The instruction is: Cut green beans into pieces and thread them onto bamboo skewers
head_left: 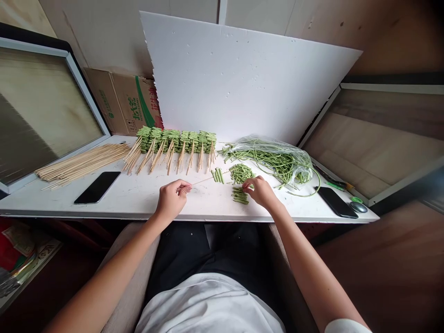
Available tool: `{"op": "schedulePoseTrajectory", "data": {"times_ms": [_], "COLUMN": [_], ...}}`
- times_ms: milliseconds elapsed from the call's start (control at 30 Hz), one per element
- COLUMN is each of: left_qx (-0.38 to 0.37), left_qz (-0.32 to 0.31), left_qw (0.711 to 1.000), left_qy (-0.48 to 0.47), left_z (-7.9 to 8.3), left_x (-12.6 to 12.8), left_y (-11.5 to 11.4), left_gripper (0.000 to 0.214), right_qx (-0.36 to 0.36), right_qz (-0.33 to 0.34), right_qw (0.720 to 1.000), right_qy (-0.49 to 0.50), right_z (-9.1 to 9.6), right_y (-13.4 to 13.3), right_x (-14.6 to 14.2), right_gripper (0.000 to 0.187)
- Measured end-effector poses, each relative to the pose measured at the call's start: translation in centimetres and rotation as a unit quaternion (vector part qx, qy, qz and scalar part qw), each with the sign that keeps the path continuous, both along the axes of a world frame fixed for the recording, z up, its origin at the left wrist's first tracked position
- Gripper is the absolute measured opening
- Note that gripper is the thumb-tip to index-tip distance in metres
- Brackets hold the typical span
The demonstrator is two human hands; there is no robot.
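Observation:
My left hand [173, 196] is closed around the lower end of a thin bamboo skewer [199, 182], which points up and to the right. Several short pieces of green bean [218, 175] sit side by side across its far part. With fingertips pinched together, my right hand [259, 190] is at the upper edge of a small stack of cut green beans [240, 196]; whatever is between the fingers is too small to make out. Just behind that stack lies a loose heap of cut bean pieces [242, 173].
Finished bean skewers [180, 138] stand bundled in a row at the back. Bare skewers [83, 162] and a phone [97, 187] lie left. Long beans in a plastic bag [277, 159], another phone [336, 201] and a mouse [358, 206] are right. A white board [243, 83] leans behind.

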State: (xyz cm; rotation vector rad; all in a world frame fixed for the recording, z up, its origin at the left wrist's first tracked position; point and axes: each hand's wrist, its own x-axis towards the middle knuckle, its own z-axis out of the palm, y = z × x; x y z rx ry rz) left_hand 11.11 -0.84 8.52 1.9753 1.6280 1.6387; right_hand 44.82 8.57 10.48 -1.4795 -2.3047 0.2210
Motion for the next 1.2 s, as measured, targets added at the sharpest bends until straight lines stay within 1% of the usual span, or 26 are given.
{"op": "schedulePoseTrajectory", "data": {"times_ms": [100, 167, 200, 233, 267, 367, 433, 467, 533, 600, 700, 867, 1200], "left_qx": [0.001, 0.004, 0.006, 0.007, 0.008, 0.016, 0.022, 0.024, 0.027, 0.024, 0.019, 0.021, 0.035], "left_qz": [-0.007, -0.010, -0.010, -0.009, -0.009, -0.011, -0.015, -0.016, -0.020, -0.022, -0.023, -0.019, -0.013], "left_qw": [1.000, 1.000, 1.000, 1.000, 1.000, 1.000, 1.000, 1.000, 0.999, 0.999, 0.999, 1.000, 0.999], "left_qy": [0.002, 0.002, 0.001, 0.000, -0.001, -0.004, -0.007, -0.008, -0.008, -0.009, -0.012, -0.002, 0.009], "left_z": [-0.1, -0.1, -0.1, -0.1, 0.0, 0.3, 0.5, 0.6, 0.8, 0.8, 0.9, 0.9, 0.9], "left_x": [-0.1, -0.2, -0.2, -0.1, -0.1, 0.2, 0.5, 0.6, 0.8, 0.9, 1.0, 0.9, 0.8], "left_y": [0.1, 0.1, 0.1, 0.0, 0.0, -0.3, -0.5, -0.6, -0.7, -0.9, -0.9, -1.0, -0.9], "left_gripper": [0.015, 0.016, 0.016, 0.016, 0.017, 0.017, 0.017, 0.017, 0.017, 0.017, 0.017, 0.018, 0.019], "right_qx": [0.017, 0.024, 0.015, -0.004, -0.032, -0.133, -0.189, -0.210, -0.233, -0.237, -0.230, -0.234, -0.239], "right_qz": [-0.003, -0.006, -0.007, -0.009, -0.012, -0.020, -0.003, 0.012, 0.043, 0.065, 0.081, 0.078, 0.081], "right_qw": [0.998, 0.989, 0.979, 0.964, 0.943, 0.859, 0.808, 0.790, 0.767, 0.762, 0.768, 0.757, 0.764], "right_qy": [0.064, 0.148, 0.204, 0.266, 0.330, 0.495, 0.558, 0.576, 0.596, 0.599, 0.591, 0.605, 0.593], "right_z": [0.2, 0.5, 0.7, 0.9, 1.2, 2.2, 2.8, 3.0, 3.3, 3.3, 3.2, 3.2, 3.0], "right_y": [0.0, 0.1, 0.1, 0.1, 0.1, -0.2, -0.6, -0.9, -1.4, -1.8, -2.2, -2.3, -2.3], "right_x": [-0.1, -0.1, -0.1, -0.1, -0.1, -0.4, -0.7, -0.9, -1.3, -1.7, -2.1, -2.5, -2.4], "right_gripper": [0.013, 0.008, 0.010, 0.016, 0.024, 0.042, 0.045, 0.045, 0.043, 0.041, 0.039, 0.041, 0.039]}}
